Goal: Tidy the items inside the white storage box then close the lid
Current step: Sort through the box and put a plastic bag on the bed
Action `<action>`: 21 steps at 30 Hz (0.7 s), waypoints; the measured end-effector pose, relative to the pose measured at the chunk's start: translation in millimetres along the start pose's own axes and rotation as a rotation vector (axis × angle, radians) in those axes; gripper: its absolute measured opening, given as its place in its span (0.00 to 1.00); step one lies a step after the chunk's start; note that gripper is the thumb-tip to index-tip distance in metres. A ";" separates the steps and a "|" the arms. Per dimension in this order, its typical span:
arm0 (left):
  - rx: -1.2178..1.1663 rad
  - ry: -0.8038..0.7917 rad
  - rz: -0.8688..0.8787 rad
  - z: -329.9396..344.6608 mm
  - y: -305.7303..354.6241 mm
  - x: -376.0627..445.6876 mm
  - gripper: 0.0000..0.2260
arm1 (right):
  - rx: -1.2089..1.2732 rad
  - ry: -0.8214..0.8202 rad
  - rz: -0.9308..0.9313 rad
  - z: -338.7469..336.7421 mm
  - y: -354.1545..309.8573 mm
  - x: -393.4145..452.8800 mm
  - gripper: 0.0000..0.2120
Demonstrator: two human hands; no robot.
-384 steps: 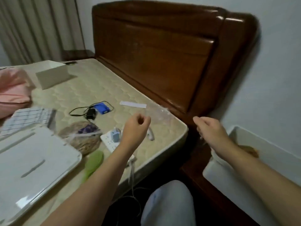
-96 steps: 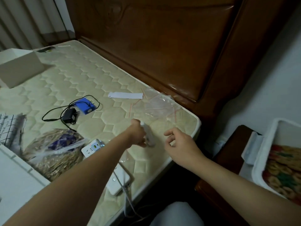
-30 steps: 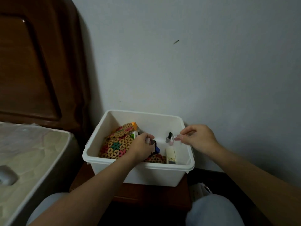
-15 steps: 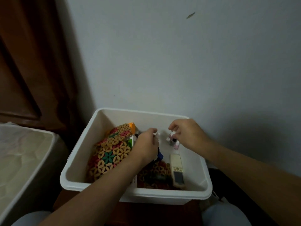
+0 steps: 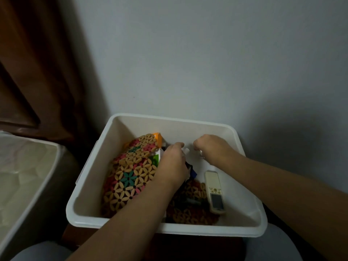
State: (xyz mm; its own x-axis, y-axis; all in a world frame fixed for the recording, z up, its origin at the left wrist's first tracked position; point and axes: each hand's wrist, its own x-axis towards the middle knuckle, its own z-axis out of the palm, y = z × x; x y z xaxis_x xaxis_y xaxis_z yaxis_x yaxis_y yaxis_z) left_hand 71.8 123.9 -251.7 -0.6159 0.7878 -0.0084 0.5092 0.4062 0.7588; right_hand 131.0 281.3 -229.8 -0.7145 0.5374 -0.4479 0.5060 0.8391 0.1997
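Observation:
The white storage box (image 5: 170, 230) stands open on a dark wooden stand, against the wall. Inside it a flower-patterned mat (image 5: 130, 178) lies at the left, with an orange carton (image 5: 157, 138) behind it. A white remote control (image 5: 214, 193) lies at the right. Both my hands are inside the box near its far wall. My left hand (image 5: 172, 166) pinches a small white object (image 5: 186, 150) at its fingertips. My right hand (image 5: 211, 149) is curled over a small bottle (image 5: 201, 152) that is mostly hidden. The lid is out of view.
A mattress corner (image 5: 24, 166) sits close to the box's left side, with the dark wooden headboard (image 5: 28, 72) behind it. A grey wall (image 5: 207, 63) rises right behind the box. A blue and black item (image 5: 192, 172) lies under my left hand. My knees are below.
I have turned from the bed to the box, carrying the small white object over. In the last second both hands sank deeper into the box and came closer together near the far wall.

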 end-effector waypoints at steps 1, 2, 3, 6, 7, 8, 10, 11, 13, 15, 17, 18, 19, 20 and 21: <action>-0.006 -0.001 -0.005 0.4 0.1 0.5 0.25 | 0.040 -0.016 0.002 2.3 -1.1 1.9 0.17; -0.013 -0.001 -0.014 0.3 0.2 0.8 0.25 | 0.040 0.007 0.021 -1.5 -5.1 6.9 0.17; -0.019 -0.001 -0.023 0.2 -0.2 1.0 0.25 | 0.025 0.010 0.075 -6.3 -8.5 3.6 0.16; -0.041 -0.010 -0.039 -0.3 -0.6 0.5 0.25 | -0.027 0.003 0.041 -3.5 -7.6 -3.1 0.12; -0.045 -0.012 -0.040 -0.6 -0.6 0.3 0.26 | -0.010 -0.010 0.034 -4.9 -6.9 -5.4 0.12; -0.046 -0.011 -0.038 -0.7 -0.4 0.2 0.26 | -0.028 -0.027 0.020 -7.0 -8.6 -6.7 0.13; -0.047 -0.008 -0.038 -0.4 -0.2 0.1 0.26 | -0.097 -0.030 -0.004 -10.4 -10.3 -10.8 0.15; -0.050 -0.007 -0.041 -0.4 0.0 0.0 0.26 | -0.139 -0.013 -0.020 -10.8 -10.4 -13.1 0.16; -0.061 -0.006 -0.046 -0.7 0.7 -0.1 0.25 | -0.182 0.005 -0.043 -11.2 -9.5 -16.6 0.17; -0.066 -0.007 -0.049 -1.9 2.0 -0.5 0.25 | -0.191 -0.003 -0.056 -14.8 -9.5 -19.3 0.18; -0.065 -0.011 -0.054 -3.0 3.1 -1.7 0.25 | -0.191 -0.014 -0.062 -19.4 -9.7 -22.8 0.17; -0.065 -0.012 -0.055 -3.3 3.4 -2.1 0.25 | -0.180 -0.003 -0.060 -21.2 -10.6 -22.9 0.15; -0.067 -0.012 -0.056 -3.6 3.4 -2.5 0.25 | -0.182 -0.004 -0.058 -22.7 -11.2 -22.8 0.15; -0.069 -0.010 -0.056 -3.8 3.4 -2.7 0.25 | -0.196 -0.027 -0.056 -23.9 -12.0 -22.4 0.15; -0.070 -0.007 -0.055 -3.8 3.3 -2.8 0.25 | -0.220 -0.057 -0.055 -25.9 -12.9 -23.0 0.16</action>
State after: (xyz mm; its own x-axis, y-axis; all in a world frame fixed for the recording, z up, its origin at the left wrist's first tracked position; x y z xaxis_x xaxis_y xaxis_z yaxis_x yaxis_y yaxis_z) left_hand 72.9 121.3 -246.7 -0.6373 0.7686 -0.0556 0.4314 0.4156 0.8007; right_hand 128.4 260.3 -199.5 -0.7065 0.4898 -0.5108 0.3451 0.8686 0.3555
